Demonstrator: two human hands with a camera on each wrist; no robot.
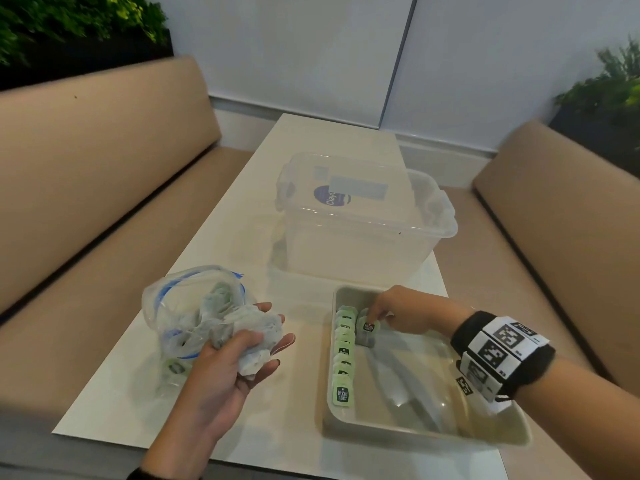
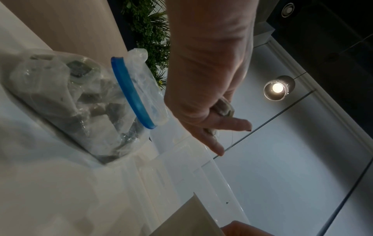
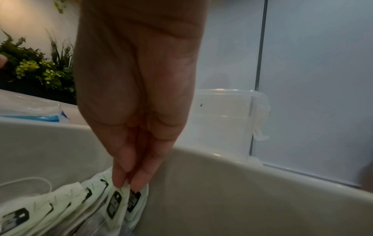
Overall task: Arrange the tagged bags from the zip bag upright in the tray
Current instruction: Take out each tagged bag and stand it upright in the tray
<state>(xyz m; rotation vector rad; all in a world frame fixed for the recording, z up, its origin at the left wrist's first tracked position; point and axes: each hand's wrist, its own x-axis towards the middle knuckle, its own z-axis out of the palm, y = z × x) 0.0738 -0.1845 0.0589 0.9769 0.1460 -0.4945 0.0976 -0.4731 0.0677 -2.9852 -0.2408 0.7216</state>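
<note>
A grey tray (image 1: 450, 434) sits at the table's near right. Along its left wall stands a row of several upright tea bags (image 1: 343, 362) with green tags. My right hand (image 1: 375, 315) pinches the top of one tea bag (image 1: 367, 329) beside the far end of that row, seen close in the right wrist view (image 3: 129, 185). A clear zip bag (image 1: 188, 306) with a blue seal (image 2: 131, 94) lies to the left with more tea bags inside. Palm up beside the zip bag, my left hand (image 1: 242, 348) cradles a bunch of tea bags (image 1: 249, 327), thumb curled over them.
A clear plastic storage box (image 1: 363, 216) with its lid stands behind the tray (image 3: 222, 183). The white table (image 1: 304, 154) is narrow, with tan bench seats on both sides and a wall at its far end. Most of the tray's floor lies bare to the right of the row.
</note>
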